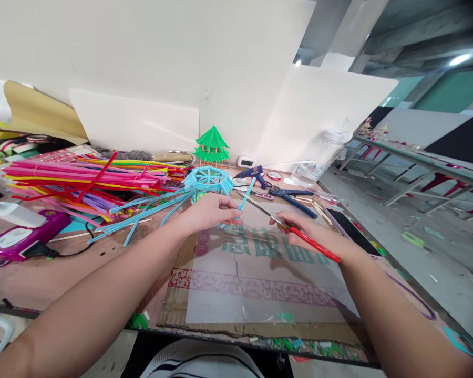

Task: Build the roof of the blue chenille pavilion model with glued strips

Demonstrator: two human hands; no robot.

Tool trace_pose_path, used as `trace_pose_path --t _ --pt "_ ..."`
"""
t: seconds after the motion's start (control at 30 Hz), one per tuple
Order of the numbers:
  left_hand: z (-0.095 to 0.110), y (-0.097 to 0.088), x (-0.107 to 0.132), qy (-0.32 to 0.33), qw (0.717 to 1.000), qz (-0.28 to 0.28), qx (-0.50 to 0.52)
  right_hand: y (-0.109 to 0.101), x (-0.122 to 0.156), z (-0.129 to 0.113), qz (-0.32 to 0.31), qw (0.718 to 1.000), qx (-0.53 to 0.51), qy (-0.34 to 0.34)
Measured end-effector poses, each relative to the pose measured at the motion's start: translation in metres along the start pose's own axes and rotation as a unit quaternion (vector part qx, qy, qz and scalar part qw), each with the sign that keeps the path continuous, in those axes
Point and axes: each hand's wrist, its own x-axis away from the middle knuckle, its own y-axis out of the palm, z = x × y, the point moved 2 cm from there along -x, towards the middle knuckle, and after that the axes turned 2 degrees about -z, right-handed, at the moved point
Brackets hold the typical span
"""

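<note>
My left hand (216,211) pinches a short light blue pipe cleaner (247,193) between thumb and fingertips, its free end pointing up. In my right hand (299,229) is a pair of red-handled scissors (313,245); the metal blades point left toward the blue piece. Whether the blades touch it, I cannot tell. Just behind my left hand stands a light blue pipe-cleaner frame (208,181) with many sides. A small green tiered roof model (213,144) rises behind it. Both hands are above a translucent sheet (260,299) lying on cardboard.
Colourful pipe cleaners (82,178) are heaped at the left, near a purple device (27,239) with a cable. Toward the back are a blue glue gun (254,174), a small digital clock (246,161), blue-handled pliers (294,198) and a plastic bottle (319,157). A phone (352,231) lies right.
</note>
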Motion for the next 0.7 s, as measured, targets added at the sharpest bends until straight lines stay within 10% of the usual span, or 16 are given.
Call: trace_pose_path --t 0.7 --pt "0.004 0.005 0.003 -0.019 1.000 -0.008 0.002 0.014 -0.004 -0.008 -0.068 0.994 -0.090 -0.006"
